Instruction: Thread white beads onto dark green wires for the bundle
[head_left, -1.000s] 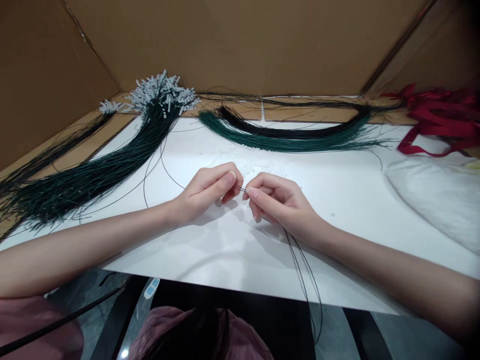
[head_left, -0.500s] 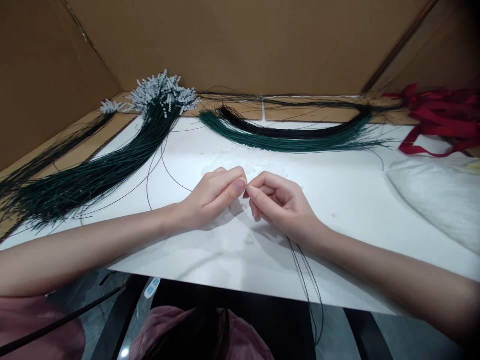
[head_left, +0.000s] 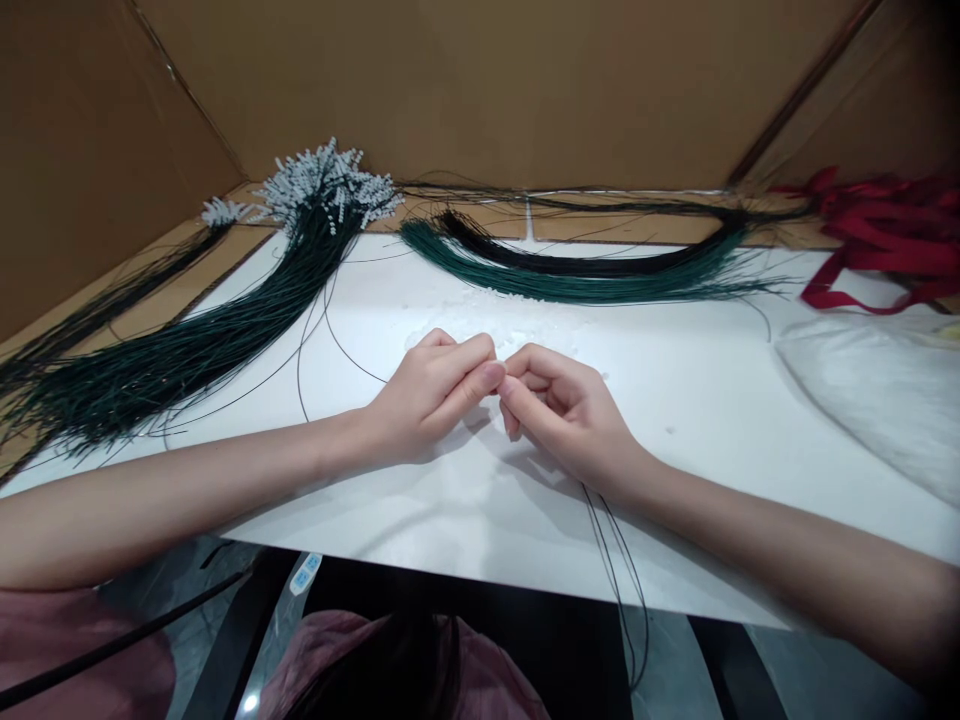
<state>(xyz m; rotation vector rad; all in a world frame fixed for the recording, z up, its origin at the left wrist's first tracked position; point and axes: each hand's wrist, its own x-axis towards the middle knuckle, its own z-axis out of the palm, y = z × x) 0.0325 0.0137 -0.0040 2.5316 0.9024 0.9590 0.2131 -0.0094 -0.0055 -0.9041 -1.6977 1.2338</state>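
Progress: judged from the present layout, finished output lies on the left side of the counter (head_left: pixel 712 395). It comprises a large bundle (head_left: pixel 232 325) and a small bundle (head_left: pixel 161 272), both of dark stems with white beaded tips. The current piece appears unfinished: the dark wires (head_left: pixel 603 545) at the hands show no white tip, though the pinch point is covered. Presumed unworked stock lies along the back, namely the green bare wires (head_left: pixel 555 288) and the black bare wires (head_left: pixel 570 267).

Hands: the fingers of the left hand (head_left: pixel 442 385) and right hand (head_left: pixel 562 405) are closed in thumb-and-forefinger pinches, meeting tip to tip above the counter's middle. Both appear to grip the dark wires, which hang below the right hand and past the counter's front edge; contact itself is hidden.

Count: two hands; two white-tipped bundles, one large and one small; two bare-wire bundles, one green and one black; one heap of red ribbon (head_left: pixel 877 245); one translucent plastic bag (head_left: pixel 877 400). Individual stems, ribbon strips and white specks (head_left: pixel 508 296) cannot be counted reliably.
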